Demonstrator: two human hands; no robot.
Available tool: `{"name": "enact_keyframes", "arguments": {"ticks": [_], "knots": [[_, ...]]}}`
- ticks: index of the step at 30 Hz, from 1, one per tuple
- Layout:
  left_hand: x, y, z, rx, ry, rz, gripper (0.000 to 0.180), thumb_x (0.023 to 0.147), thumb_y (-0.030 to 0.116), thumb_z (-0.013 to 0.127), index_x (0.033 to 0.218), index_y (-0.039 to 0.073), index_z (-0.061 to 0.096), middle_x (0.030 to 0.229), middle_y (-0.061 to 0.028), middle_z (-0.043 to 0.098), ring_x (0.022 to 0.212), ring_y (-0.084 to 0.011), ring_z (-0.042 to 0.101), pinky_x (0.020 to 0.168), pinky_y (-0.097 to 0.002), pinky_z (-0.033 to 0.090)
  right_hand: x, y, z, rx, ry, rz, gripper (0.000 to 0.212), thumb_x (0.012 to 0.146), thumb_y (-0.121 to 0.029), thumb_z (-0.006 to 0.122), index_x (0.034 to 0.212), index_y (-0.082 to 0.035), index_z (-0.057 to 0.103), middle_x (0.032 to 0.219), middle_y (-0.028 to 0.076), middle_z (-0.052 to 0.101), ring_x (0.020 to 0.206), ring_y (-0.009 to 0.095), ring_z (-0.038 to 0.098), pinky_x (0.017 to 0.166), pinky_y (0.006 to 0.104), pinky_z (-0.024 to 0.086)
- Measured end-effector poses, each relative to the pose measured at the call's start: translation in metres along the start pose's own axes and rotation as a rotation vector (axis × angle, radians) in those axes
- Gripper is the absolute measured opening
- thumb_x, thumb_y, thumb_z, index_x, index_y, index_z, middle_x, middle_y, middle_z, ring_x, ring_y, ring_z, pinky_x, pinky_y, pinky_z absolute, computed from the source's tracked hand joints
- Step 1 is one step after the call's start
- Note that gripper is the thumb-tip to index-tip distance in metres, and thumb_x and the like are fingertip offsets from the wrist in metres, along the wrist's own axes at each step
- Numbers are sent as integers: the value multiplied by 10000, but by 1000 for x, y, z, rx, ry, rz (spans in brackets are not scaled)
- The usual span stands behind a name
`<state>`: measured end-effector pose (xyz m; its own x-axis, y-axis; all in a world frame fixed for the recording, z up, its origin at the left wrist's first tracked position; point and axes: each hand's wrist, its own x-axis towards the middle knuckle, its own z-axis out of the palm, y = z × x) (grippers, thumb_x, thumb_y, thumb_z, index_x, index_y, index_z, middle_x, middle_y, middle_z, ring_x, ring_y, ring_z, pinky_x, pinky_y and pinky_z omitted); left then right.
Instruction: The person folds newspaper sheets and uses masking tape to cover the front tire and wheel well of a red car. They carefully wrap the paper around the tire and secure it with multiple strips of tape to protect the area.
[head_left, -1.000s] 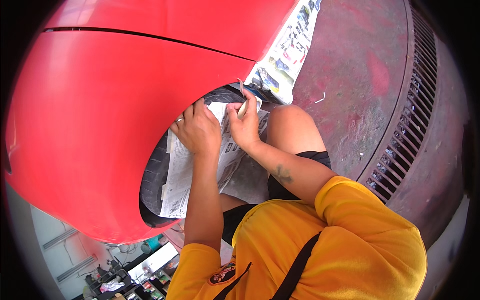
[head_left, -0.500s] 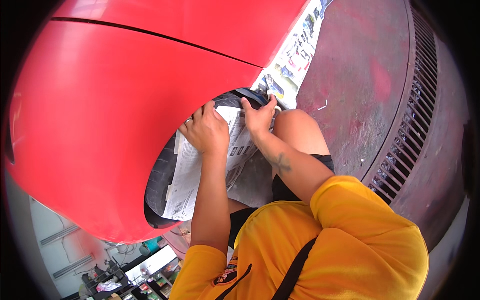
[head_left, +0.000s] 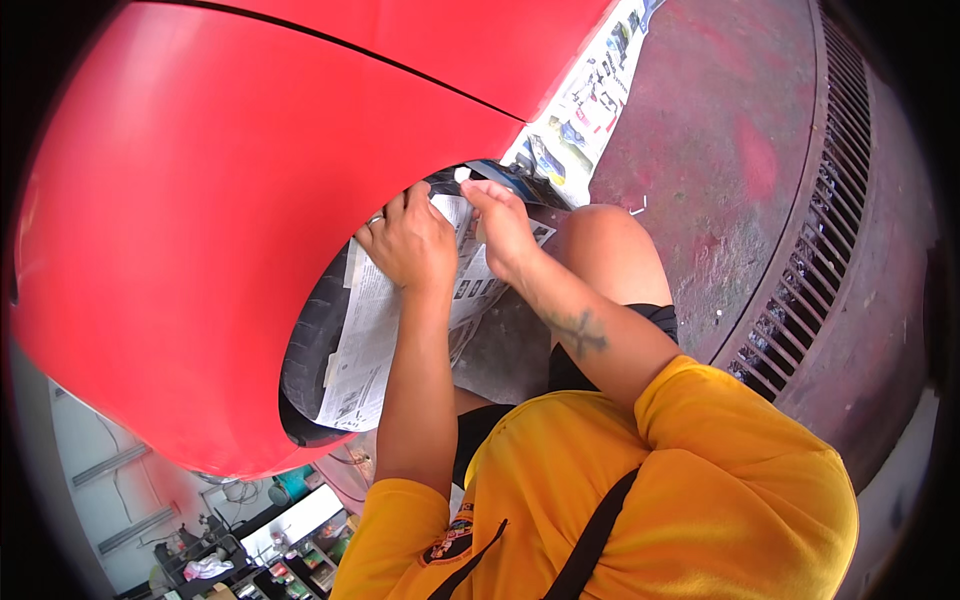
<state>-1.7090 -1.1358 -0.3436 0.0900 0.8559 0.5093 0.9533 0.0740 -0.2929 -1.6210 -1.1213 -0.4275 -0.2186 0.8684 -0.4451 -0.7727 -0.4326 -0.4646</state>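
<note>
A newspaper sheet [head_left: 375,320] covers much of the black tire [head_left: 308,345] inside the red car's wheel arch. My left hand [head_left: 412,242] rests on the sheet's upper edge, its fingers bent over it beside the arch rim and holding it against the tire. Just to the right, my right hand [head_left: 503,222] is closed, thumb and index finger pinching a small white piece [head_left: 462,174] that looks like tape, near the top of the tire. The remaining fingers are curled in, partly hidden from view.
The glossy red body panel [head_left: 230,200] curves around the wheel. Printed paper [head_left: 575,135] covers the car's lower edge at right. A floor drain grate [head_left: 815,250] runs along the stained floor [head_left: 700,180]. Cluttered shelves [head_left: 290,570] stand at lower left.
My right hand has moved left and closed from spread fingers into a pinch, with the white piece now at its fingertips. My left hand stays on the newspaper.
</note>
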Motion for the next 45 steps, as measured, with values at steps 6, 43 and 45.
{"name": "enact_keyframes", "arguments": {"ticks": [6,43,45], "knots": [[-2,-2,2,-11,32,13,156,834,145,730,981,176,772,1020,-30,756,1030,-303,671,995,-508,430,21,-17,-3,-378,-66,80,395,1047,-395,534,1041,-57,738,940,20,610,893,139,494,840,325,393],[11,-16,-18,204,-355,207,320,958,193,580,1182,139,802,1168,-217,683,1187,-389,615,1077,-522,376,30,31,-51,-989,315,-104,481,913,-252,683,1327,-89,501,1211,270,645,1141,425,653,994,485,508],[1,-13,-26,84,-315,226,281,957,175,605,1163,122,788,1152,-198,679,1153,-377,620,1062,-513,388,-6,6,-48,-922,229,-182,533,899,-181,671,1372,-75,451,1088,248,672,1044,405,682,924,490,526]]}}
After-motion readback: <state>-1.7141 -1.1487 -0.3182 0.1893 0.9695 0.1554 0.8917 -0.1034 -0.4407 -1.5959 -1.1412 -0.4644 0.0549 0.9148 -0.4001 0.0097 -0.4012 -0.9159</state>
